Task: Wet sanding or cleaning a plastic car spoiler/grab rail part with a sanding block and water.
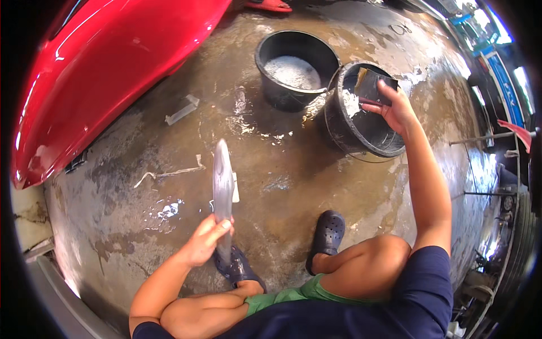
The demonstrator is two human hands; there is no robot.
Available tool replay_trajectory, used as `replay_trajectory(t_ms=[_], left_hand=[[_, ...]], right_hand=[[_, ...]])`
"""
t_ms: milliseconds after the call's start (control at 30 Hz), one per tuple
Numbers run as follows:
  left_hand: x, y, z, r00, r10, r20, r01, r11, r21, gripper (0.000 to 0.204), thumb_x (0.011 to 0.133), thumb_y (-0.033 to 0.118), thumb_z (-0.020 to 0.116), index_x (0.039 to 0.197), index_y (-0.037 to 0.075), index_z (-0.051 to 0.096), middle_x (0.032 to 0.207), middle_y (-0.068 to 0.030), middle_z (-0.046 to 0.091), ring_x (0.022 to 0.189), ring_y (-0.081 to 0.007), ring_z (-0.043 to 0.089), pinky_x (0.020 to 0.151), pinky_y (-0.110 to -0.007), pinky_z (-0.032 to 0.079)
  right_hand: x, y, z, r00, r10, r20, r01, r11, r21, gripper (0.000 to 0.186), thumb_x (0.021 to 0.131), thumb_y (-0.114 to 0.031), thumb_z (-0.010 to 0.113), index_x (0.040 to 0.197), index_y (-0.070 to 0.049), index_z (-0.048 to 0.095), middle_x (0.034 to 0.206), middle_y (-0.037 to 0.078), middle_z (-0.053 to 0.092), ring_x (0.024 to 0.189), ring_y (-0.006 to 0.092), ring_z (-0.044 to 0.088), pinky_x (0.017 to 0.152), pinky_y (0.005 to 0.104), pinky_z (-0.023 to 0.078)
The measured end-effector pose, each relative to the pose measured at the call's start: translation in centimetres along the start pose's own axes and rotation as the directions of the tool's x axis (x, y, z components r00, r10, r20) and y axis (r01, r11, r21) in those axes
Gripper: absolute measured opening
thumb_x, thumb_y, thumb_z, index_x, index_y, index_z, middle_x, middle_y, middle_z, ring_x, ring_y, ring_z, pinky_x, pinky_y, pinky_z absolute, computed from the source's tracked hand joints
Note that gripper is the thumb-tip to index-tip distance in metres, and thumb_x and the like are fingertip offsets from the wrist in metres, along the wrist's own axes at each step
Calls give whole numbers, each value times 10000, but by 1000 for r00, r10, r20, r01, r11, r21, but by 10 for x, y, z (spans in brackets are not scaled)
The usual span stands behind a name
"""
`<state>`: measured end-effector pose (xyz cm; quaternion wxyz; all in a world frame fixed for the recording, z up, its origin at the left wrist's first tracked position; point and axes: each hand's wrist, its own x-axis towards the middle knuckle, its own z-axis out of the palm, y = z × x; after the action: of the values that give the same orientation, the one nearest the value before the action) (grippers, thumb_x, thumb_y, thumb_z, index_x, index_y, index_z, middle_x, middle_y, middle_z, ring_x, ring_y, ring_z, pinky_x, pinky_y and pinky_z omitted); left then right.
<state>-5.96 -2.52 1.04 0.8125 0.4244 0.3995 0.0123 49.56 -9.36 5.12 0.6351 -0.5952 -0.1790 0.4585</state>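
Observation:
I grip a long, narrow grey piece with a rounded tip in my left hand, held roughly upright in the picture above my left clog. Over the right black bucket, my right hand pinches a dark square sheet with a tan corner showing behind it. A dark red strip lies under my fingers. The inside of that bucket shows white glints near the sheet. Left of it stands another black bucket holding foamy water.
A glossy red body panel fills the upper left. The wet concrete floor bears a clear plastic scrap and a pale strip. Metal stands, pipes and a blue sign line the right side; my right clog is between my hands.

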Motion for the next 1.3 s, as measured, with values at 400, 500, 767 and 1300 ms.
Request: replay_trajectory(t_ms=[400,500,767,1300], left_hand=[[179,-108,128,999,52,18,-54,886,460,376,908,299,834,1019,-32,695,883,-103,750,857,-137,716,768,-337,562],[218,-114,145,989,31,-144,27,921,388,362,905,301,850,959,-20,691,819,-71,732,774,-135,698,699,-330,546],[275,-107,165,897,202,-394,84,797,598,660,933,540,760,679,-63,674,621,-175,668,573,-256,679,598,-419,521],[313,-24,88,911,281,302,-377,274,885,701,840,539,822,1186,-47,656,1114,-262,707,1077,-458,670,973,-504,519]], right_hand=[[44,71,-89,898,434,-68,-436,861,-261,415,921,117,627,1319,14,571,1169,131,669,995,280,714,832,484,680],[11,27,-54,951,270,152,-216,929,-300,367,916,71,675,1276,32,611,1157,141,706,954,247,731,800,416,680],[-66,45,64,855,222,469,433,194,-880,241,902,-51,671,1121,40,716,908,275,729,917,465,715,863,495,577],[55,81,-83,923,346,-168,-295,359,-885,392,940,42,617,1332,36,610,1358,168,625,1097,295,697,728,438,680]])
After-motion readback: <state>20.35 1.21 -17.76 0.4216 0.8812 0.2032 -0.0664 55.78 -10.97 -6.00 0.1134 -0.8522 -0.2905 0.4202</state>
